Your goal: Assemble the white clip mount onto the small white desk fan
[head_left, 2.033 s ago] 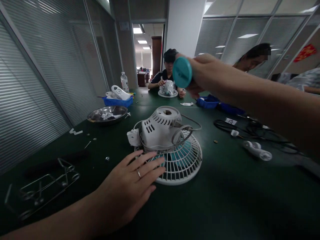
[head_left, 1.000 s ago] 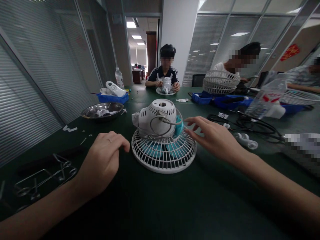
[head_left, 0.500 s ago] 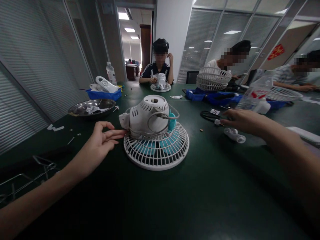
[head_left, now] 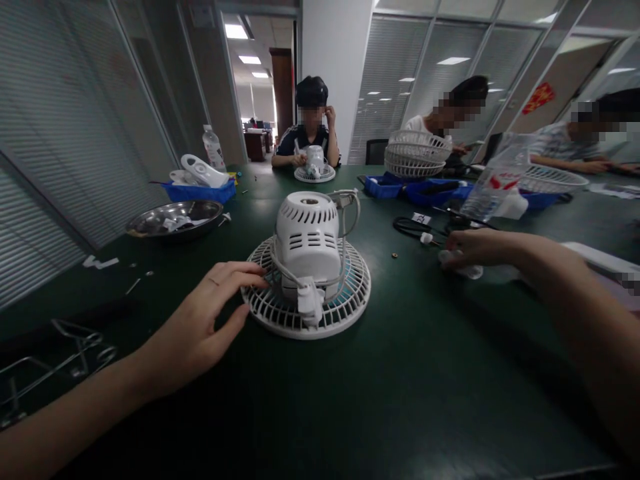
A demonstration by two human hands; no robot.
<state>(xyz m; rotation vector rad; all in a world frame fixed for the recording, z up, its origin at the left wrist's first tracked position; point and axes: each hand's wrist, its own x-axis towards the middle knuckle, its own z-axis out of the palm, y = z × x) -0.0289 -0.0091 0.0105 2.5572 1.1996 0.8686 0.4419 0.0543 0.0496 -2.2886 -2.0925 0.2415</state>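
Note:
In the middle of the dark green table, a white fan motor housing (head_left: pixel 307 243) sits on its round white grille (head_left: pixel 355 317), face down, with turquoise blades partly visible underneath. A white plastic joint piece (head_left: pixel 310 303) sticks out of the housing's near side, and a pale cord loops around it. My left hand (head_left: pixel 210 313) lies open, its fingertips touching the grille's left edge. On the right, my right hand (head_left: pixel 473 247) closes from above over a small white plastic piece with a clear end (head_left: pixel 470 270); its fingers partly hide the piece.
A metal bowl (head_left: pixel 175 220) with small parts and a blue tray (head_left: pixel 200 191) stand at left. Wire stand parts (head_left: pixel 75 360) lie near front left. Beyond my right hand are a black cable (head_left: pixel 407 227), a clear plastic bottle (head_left: pixel 493 187) and stacked grilles (head_left: pixel 417 153). Several people sit around the table.
The fan assembly has turned, bringing the joint piece from the left side to the near side. My right hand has come down onto the white-and-clear piece. My left fingers now reach over the grille's edge.

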